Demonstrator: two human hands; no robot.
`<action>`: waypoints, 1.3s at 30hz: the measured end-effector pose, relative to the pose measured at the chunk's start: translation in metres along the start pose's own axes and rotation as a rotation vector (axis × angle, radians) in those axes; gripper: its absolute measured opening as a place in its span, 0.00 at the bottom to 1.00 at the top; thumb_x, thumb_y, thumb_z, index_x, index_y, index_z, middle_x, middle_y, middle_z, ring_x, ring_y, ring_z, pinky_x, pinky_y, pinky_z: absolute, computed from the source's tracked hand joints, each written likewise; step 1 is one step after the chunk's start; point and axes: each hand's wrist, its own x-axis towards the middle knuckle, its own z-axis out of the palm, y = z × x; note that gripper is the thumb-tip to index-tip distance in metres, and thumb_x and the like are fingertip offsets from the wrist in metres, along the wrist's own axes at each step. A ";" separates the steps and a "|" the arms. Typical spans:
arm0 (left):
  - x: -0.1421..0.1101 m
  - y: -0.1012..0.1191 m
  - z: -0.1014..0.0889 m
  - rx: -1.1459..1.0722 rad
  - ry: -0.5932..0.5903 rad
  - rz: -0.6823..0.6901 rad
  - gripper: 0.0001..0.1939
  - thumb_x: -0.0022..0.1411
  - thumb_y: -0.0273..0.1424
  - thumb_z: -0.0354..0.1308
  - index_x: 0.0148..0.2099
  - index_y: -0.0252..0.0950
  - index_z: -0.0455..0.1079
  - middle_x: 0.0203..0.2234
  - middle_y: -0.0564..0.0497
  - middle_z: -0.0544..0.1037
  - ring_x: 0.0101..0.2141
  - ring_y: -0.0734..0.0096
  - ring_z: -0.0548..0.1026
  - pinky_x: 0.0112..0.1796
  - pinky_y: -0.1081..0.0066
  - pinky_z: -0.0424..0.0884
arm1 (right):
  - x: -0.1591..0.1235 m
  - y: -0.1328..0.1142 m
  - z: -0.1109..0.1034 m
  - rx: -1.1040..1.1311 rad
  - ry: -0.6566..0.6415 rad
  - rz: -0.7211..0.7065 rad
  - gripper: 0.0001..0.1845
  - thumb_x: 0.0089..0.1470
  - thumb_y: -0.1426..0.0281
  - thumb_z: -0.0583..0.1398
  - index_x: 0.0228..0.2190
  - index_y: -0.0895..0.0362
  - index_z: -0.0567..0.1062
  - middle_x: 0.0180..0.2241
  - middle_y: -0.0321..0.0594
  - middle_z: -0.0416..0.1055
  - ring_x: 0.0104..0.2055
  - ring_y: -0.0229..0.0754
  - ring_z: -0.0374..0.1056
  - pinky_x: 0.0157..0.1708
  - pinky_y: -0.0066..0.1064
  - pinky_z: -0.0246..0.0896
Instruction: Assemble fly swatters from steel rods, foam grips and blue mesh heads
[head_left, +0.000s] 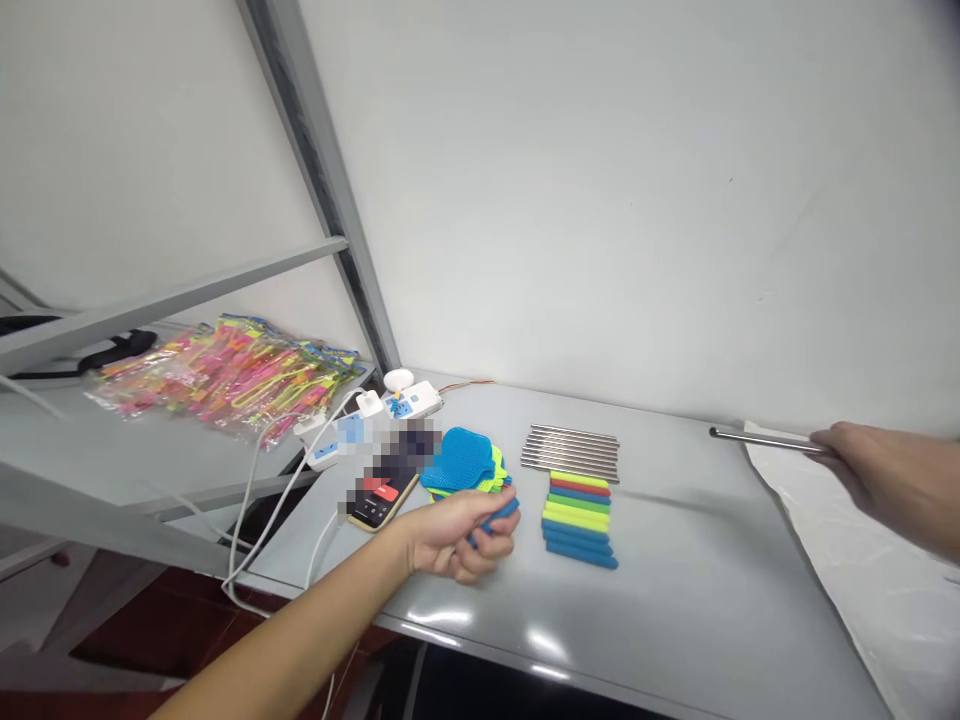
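My left hand (472, 545) is closed around a blue handle sleeve (504, 515), most of it hidden by the fingers. Just behind that hand lies a pile of blue and yellow mesh fly-swatter heads (459, 460). At the far right my right hand (877, 475) grips a thin metal rod (765, 438), whose free end points left. Between the hands, coloured handle sleeves (577, 520) in yellow, red, green and blue lie side by side. Behind them rests a row of several shiny metal rods (570, 452).
A phone (386, 490) and white power strips (412, 400) with cables sit left of the swatter heads. Bagged colourful goods (232, 375) lie beyond the grey metal post (330, 180). White sheeting (825, 540) covers the table's right end; a wall stands behind.
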 end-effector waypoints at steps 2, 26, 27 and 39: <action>0.009 0.003 0.005 0.042 0.059 0.110 0.22 0.64 0.51 0.50 0.29 0.38 0.59 0.19 0.59 0.55 0.15 0.81 0.50 0.17 0.77 0.52 | -0.009 -0.009 0.008 -0.090 -0.188 -0.070 0.18 0.62 0.52 0.51 0.29 0.51 0.68 0.20 0.40 0.66 0.19 0.40 0.61 0.21 0.36 0.46; 0.073 -0.005 0.033 0.213 0.562 0.543 0.13 0.64 0.43 0.57 0.40 0.39 0.62 0.22 0.61 0.60 0.15 0.85 0.54 0.17 0.80 0.53 | -0.021 -0.158 0.091 0.335 -0.088 0.269 0.08 0.61 0.69 0.58 0.42 0.54 0.73 0.27 0.37 0.69 0.26 0.37 0.65 0.26 0.29 0.56; 0.072 -0.005 0.032 0.200 0.550 0.548 0.13 0.65 0.43 0.55 0.38 0.39 0.62 0.21 0.61 0.60 0.15 0.85 0.54 0.16 0.80 0.54 | -0.019 -0.156 0.089 0.405 -0.060 0.323 0.08 0.61 0.68 0.58 0.42 0.53 0.73 0.27 0.37 0.70 0.26 0.38 0.65 0.26 0.29 0.57; 0.072 0.000 0.027 0.065 0.577 0.680 0.13 0.66 0.40 0.55 0.36 0.39 0.59 0.19 0.63 0.61 0.14 0.86 0.54 0.15 0.80 0.59 | -0.025 -0.150 0.083 1.303 0.171 0.930 0.08 0.62 0.63 0.57 0.35 0.53 0.71 0.21 0.32 0.69 0.22 0.36 0.63 0.25 0.31 0.60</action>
